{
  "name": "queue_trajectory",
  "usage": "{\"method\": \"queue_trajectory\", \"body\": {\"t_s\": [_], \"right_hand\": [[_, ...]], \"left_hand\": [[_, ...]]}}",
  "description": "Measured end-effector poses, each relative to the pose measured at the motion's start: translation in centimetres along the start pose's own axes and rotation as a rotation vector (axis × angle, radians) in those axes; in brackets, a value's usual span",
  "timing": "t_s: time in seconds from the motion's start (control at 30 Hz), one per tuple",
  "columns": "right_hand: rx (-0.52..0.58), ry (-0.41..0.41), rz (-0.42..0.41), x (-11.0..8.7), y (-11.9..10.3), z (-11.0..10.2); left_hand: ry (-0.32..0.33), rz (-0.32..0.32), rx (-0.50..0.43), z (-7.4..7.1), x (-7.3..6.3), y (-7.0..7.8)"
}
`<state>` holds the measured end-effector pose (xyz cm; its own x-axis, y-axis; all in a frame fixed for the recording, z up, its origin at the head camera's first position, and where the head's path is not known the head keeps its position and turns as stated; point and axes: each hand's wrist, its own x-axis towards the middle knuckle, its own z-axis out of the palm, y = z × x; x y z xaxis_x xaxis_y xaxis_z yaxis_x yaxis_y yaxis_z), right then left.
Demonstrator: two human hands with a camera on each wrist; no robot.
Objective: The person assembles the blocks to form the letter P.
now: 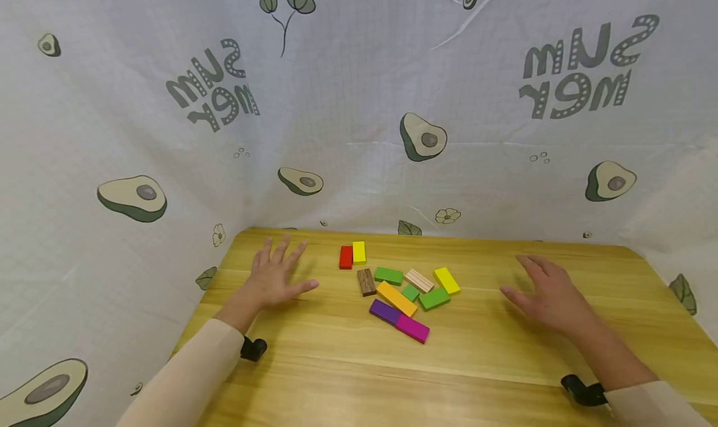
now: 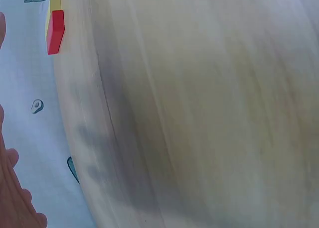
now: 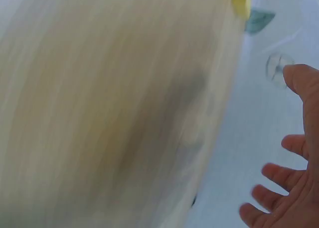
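Observation:
My left hand [image 1: 273, 279] hovers over the table's left side with its fingers spread, holding nothing. Nearest to it are a red block [image 1: 346, 257] and a yellow block [image 1: 359, 253], which stand side by side. To the right, my right hand [image 1: 552, 296] is held above the table, fingers loosely extended and no object in it. Closest to that hand lies another yellow block [image 1: 447, 280], beside a green block [image 1: 434, 299]. Between the hands are also a brown block [image 1: 367, 282], a striped block [image 1: 419, 280], an orange block [image 1: 396, 298], a purple block [image 1: 385, 312] and a magenta block [image 1: 412, 328].
Two more green blocks, a longer one [image 1: 389, 275] and a small part-covered one [image 1: 411, 292], lie in the cluster. The wooden table [image 1: 314, 364] meets a white avocado-print sheet [image 1: 359, 103] along its back and left edges. Black wrist straps [image 1: 583, 391] show under the sleeves.

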<state>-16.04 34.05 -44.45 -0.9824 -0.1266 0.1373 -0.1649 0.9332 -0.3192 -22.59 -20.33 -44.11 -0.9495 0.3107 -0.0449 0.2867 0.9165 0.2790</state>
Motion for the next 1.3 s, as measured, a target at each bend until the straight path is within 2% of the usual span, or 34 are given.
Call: {"method": "queue_trajectory", "body": {"t_s": [0.1, 0.33, 0.5, 0.67, 0.8, 0.97, 1.23, 1.3], "right_hand": [[0.011, -0.009, -0.009, 0.4, -2.6, 0.5], [0.060, 0.025, -0.154, 2.5, -9.8, 3.2], [0.112, -0.057, -0.225, 4.9, -15.3, 5.9], [0.064, -0.192, -0.250, 7.5, -19.1, 8.3], [0.022, -0.291, -0.230, 9.3, -20.5, 9.0], [-0.009, -0.375, -0.229, 10.6, -20.8, 9.0], [-0.035, -0.321, -0.328, 11.0, -21.4, 9.9], [-0.026, -0.310, -0.317, 11.2, -21.8, 10.3]], "left_hand": [[0.003, 0.008, -0.032, 0.4, 0.4, 0.5], [0.009, 0.036, -0.052, 1.3, 2.3, 2.2], [-0.005, 0.034, -0.136, 2.1, 4.5, 3.5], [-0.014, 0.010, -0.196, 3.1, 6.2, 4.3], [-0.018, -0.007, -0.193, 3.7, 7.1, 4.5], [-0.039, -0.035, -0.200, 4.1, 7.4, 4.6], [-0.049, -0.055, -0.212, 4.5, 7.9, 5.2], [-0.055, -0.067, -0.212, 4.8, 8.1, 5.4]]}}
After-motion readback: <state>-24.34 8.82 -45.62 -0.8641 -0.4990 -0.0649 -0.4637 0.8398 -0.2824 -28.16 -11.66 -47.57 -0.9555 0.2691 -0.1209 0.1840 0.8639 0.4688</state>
